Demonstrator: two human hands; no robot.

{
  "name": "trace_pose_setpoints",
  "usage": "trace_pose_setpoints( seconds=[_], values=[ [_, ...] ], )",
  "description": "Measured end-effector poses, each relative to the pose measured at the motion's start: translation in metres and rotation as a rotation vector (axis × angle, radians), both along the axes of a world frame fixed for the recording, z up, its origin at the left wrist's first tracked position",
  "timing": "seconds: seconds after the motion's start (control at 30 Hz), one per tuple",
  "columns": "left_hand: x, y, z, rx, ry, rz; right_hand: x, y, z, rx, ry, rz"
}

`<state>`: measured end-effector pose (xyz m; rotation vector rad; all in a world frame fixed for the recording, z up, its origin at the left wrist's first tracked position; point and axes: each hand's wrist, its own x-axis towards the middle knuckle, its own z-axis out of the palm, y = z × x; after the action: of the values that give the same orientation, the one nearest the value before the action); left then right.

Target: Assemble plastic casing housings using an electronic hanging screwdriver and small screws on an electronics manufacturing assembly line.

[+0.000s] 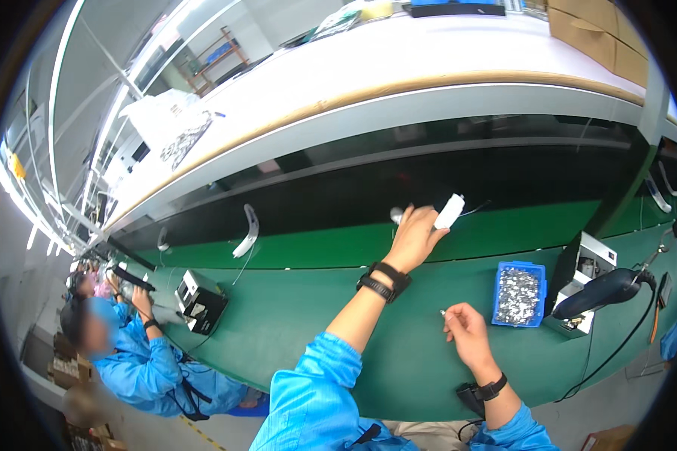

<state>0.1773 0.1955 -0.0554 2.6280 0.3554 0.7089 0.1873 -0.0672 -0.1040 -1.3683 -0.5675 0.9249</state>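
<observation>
- Nearest the camera, two bright blue smock sleeves (pixel 316 383) are coming up from the lower edge, each wrist wearing a dark band.
- Far to the left, another person in a blue smock (pixel 139 361) is sitting at the same green-topped table (pixel 293 316), their hands working near a small black-and-white boxy machine (pixel 199 301).
- Just right of that, a curved white plastic handle-shaped part (pixel 247 231) is lying on the green conveyor strip along the back of the table, with a thin wire trailing from it.
- Further right, the left hand (pixel 414 237) is stretching well forward to the conveyor strip, its fingers curling round a small grey rounded piece (pixel 396 216); the grip looks closed, though the fingers are hiding most of it.
- Just beside those fingertips, a slim white oblong plastic part (pixel 450 211) is standing tilted, touching or nearly touching the left hand; I cannot tell which.
- Closer in, the right hand (pixel 466 331) is hovering over the bare green surface, well apart from the left, thumb and forefinger pinching a tiny silvery metal piece (pixel 443 311).
- To its right, a blue rectangular plastic bin (pixel 499 286) is sitting on the table, filled with small silvery metal parts (pixel 517 295).
- Beyond the bin, a white open-fronted metal fixture box (pixel 583 282) is standing, and a black handheld power screwdriver (pixel 602 292) is resting against it, cable running off right.
</observation>
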Motion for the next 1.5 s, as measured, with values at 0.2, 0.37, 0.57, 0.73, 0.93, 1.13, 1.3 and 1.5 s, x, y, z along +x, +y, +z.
trace_pose_setpoints(
  seconds=[0.2, 0.37, 0.57, 0.73, 0.93, 1.13, 1.3, 1.5],
  values=[
    [-0.092, -0.053, 0.045, -0.951, -0.25, -0.089, 0.003, -0.005, 0.002, -0.016, -0.063, -0.022],
    [-0.145, -0.096, 0.071, -1.385, -0.508, -0.077, -0.001, 0.0, 0.006, 0.02, -0.055, -0.019],
    [-0.168, -0.119, 0.05, -1.466, -0.564, -0.186, -0.003, -0.005, 0.003, 0.072, -0.041, -0.067],
    [-0.174, -0.133, 0.044, -1.438, -0.587, -0.346, -0.014, -0.015, 0.044, 0.12, -0.032, -0.147],
    [-0.169, -0.17, 0.033, -1.236, -0.472, -0.406, -0.038, -0.046, 0.136, 0.263, -0.074, -0.002],
    [-0.169, -0.188, 0.016, -1.091, -0.415, -0.4, -0.046, -0.07, 0.139, 0.139, -0.162, 0.102],
    [-0.166, -0.201, 0.006, -0.93, -0.472, -0.313, -0.039, -0.072, 0.153, 0.034, -0.202, 0.128],
    [-0.161, -0.201, -0.003, -0.871, -0.499, -0.459, -0.028, -0.072, 0.157, -0.086, -0.11, 0.205]
  ],
)
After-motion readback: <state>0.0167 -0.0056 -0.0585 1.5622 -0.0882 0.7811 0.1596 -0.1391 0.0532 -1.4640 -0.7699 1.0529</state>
